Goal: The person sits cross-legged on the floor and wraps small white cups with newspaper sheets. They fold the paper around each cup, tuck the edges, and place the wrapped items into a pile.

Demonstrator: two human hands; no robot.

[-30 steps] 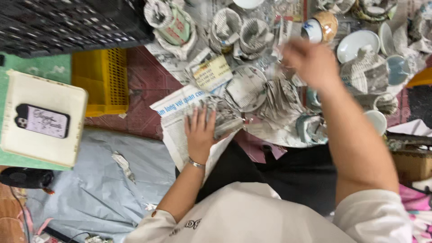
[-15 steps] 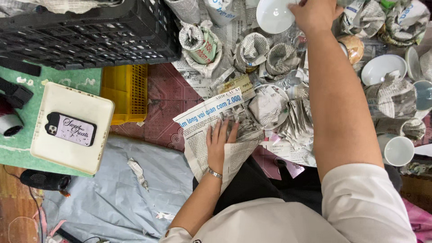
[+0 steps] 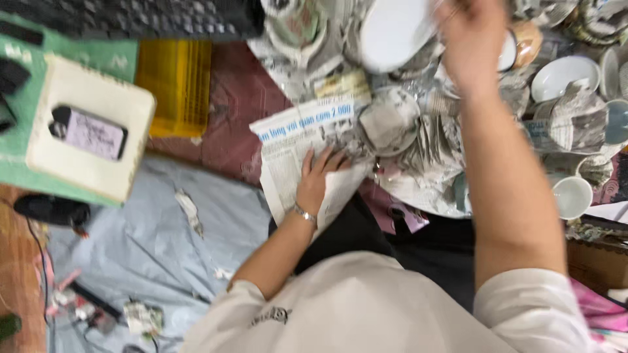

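Observation:
My left hand lies flat, fingers spread, on a sheet of newspaper spread in front of me. My right hand is raised at the top of the view and grips a white plate by its rim, lifting it over a heap of cups and bowls wrapped in newspaper. The picture is blurred by motion, so the fingers on the plate are indistinct.
A white bowl and a white cup stand at the right among wrapped crockery. A yellow crate and black crate sit at upper left, beside a cream box. Grey cloth covers the floor at left.
My right hand has closed on the white plate and drawn it back from the far pile. The left hand stays pressed on the newspaper. The view has shifted.

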